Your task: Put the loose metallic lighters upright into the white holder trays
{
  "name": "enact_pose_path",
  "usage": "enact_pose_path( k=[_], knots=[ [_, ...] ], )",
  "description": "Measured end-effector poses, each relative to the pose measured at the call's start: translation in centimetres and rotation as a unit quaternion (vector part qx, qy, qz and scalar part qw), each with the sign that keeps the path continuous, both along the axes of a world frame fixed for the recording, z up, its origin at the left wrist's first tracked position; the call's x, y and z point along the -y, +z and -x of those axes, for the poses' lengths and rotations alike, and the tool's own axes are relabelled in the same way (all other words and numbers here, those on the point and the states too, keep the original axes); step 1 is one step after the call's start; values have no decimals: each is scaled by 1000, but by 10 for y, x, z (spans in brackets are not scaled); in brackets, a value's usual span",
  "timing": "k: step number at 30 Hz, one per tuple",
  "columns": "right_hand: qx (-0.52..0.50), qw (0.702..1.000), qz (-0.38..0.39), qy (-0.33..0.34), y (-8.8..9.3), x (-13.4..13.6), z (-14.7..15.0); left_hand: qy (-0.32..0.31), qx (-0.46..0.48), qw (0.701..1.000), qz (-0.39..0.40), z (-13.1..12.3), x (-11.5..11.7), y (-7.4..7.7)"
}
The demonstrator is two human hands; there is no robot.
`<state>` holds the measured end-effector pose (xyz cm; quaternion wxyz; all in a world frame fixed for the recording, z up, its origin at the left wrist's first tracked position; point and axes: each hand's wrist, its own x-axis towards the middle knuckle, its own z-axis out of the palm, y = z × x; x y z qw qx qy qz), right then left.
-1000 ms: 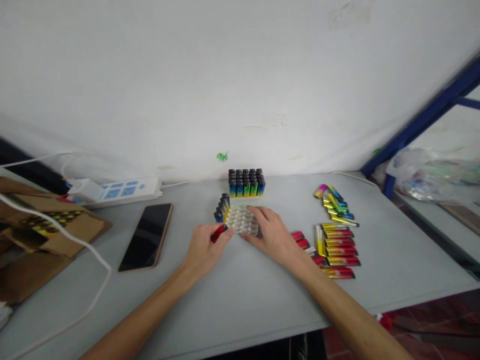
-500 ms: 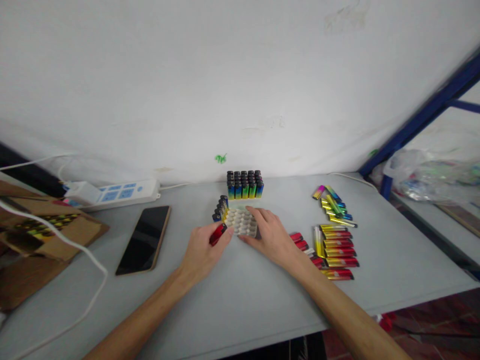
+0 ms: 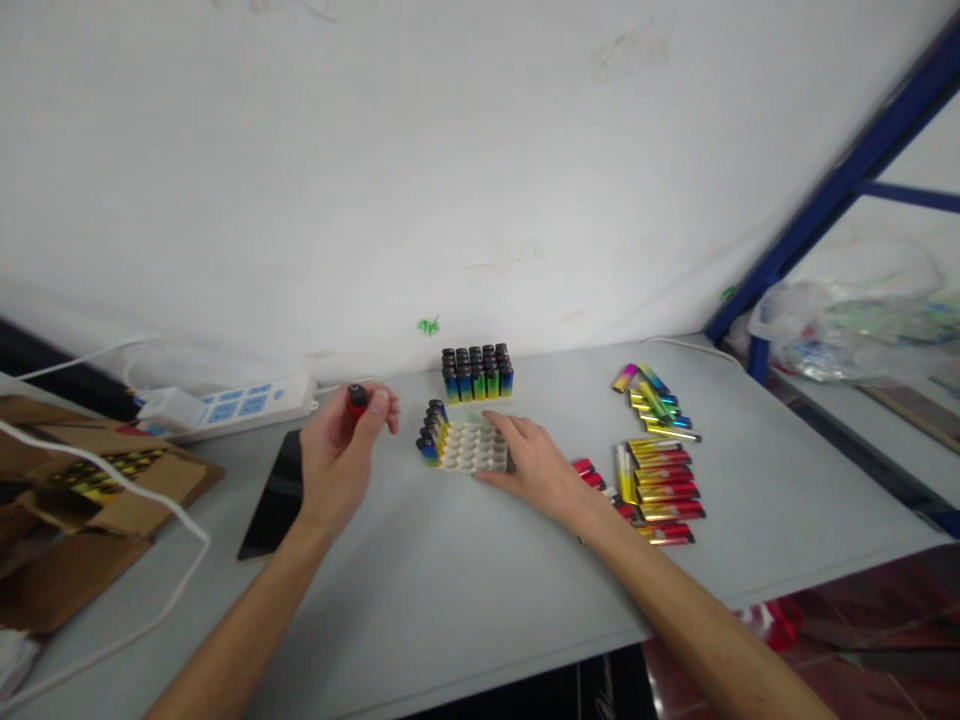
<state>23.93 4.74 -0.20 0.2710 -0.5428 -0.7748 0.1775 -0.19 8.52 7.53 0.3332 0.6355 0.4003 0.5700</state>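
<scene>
With our right hand we pinched the tray across its right end, seemingly to steady it; blue lighters lined its left end. Our left hand, curled around a red lighter, had swung leftward from the tray since the earlier frame. Beyond, a block of lighters stood near the wall, perhaps kept clear.

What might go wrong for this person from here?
The red lighter in the left hand might slip and hit the phone nearby. If the right hand jolts the white tray, the upright lighters along its left edge could tip. The right forearm may brush the loose red lighters beside it.
</scene>
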Motion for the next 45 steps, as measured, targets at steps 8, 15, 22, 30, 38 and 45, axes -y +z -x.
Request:
enact_pose_path(
  k=[8,15,22,30,38,45],
  knots=[
    [8,1000,-7,25,-1,-3,-7,-8,-81,996,25,-24,-27,-1],
    [10,999,-15,34,-1,-2,-9,-157,-312,935,-62,-38,-53,3],
    [8,999,-7,44,3,0,-10,-248,-482,840,-28,-23,-71,9],
    [22,999,-9,46,4,2,-8,-245,-530,811,44,-34,-79,14],
    [14,999,10,36,4,0,-7,-242,-525,814,55,-40,-76,13],
    [41,999,4,22,10,2,-7,-209,-544,811,43,-42,-77,7]
  ],
)
